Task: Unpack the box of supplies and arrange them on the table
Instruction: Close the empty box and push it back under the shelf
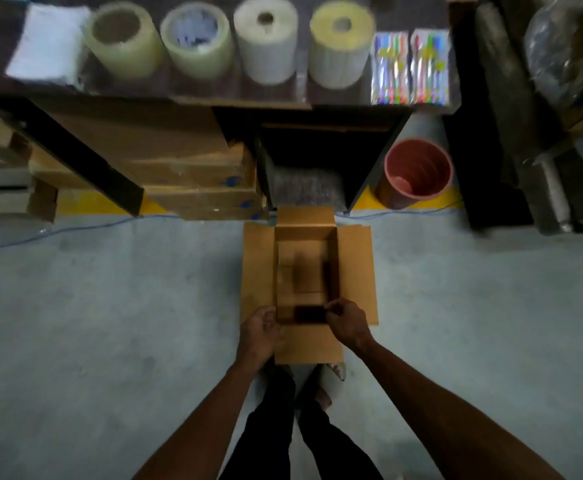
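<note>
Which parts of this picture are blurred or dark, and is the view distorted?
Head view: the rolls and pen packs on the table are smeared by blur; the box interior is dim, so the dark item between the hands is unclear; the wide angle bends the edges.

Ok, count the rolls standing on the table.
4, in a row along the table's front edge: tape roll, tape roll with blue print, white roll, yellow-topped roll. None looks hidden.

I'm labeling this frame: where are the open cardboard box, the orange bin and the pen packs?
Cardboard box (356, 271): head view, right flap.
Orange bin (418, 173): head view, inner wall.
Pen packs (409, 67): head view, packaging front.
</note>
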Action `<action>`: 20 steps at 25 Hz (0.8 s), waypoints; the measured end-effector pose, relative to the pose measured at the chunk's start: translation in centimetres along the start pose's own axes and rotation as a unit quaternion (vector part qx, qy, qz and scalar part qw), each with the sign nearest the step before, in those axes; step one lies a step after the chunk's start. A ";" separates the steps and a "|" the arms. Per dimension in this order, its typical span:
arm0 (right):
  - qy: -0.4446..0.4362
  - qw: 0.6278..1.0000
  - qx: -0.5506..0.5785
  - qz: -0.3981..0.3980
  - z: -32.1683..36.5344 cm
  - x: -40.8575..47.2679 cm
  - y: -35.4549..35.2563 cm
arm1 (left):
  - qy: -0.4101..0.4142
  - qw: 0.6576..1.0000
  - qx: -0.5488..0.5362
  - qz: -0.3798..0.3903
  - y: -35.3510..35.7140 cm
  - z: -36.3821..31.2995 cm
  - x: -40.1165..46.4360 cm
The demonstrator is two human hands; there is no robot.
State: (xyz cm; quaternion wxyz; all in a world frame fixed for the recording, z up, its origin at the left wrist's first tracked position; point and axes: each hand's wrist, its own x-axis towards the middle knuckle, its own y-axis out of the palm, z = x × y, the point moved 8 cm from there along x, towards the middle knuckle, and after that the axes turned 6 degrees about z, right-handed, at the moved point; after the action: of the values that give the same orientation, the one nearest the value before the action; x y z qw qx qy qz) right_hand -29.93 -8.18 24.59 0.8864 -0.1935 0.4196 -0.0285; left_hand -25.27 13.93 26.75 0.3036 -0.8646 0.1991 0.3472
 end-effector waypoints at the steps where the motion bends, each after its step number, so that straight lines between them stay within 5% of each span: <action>1: 0.002 1.000 -0.012 0.001 -1.9 1.3 0.8 | -0.007 1.000 0.003 0.012 1.5 1.5 1.2; 11: 0.097 0.994 -0.052 -0.011 -23.0 10.9 10.1 | -0.078 0.991 0.091 0.056 13.3 20.8 11.9; 20: 0.128 0.989 -0.071 0.014 -26.6 12.2 13.2 | -0.101 0.992 -0.001 0.075 15.8 23.1 12.8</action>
State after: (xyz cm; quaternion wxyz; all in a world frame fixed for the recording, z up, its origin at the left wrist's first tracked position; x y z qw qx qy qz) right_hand -43.58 -7.05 -4.48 0.8099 -0.2449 0.5329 -0.0108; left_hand -36.39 15.94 -1.88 0.2942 -0.8080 0.2314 0.4550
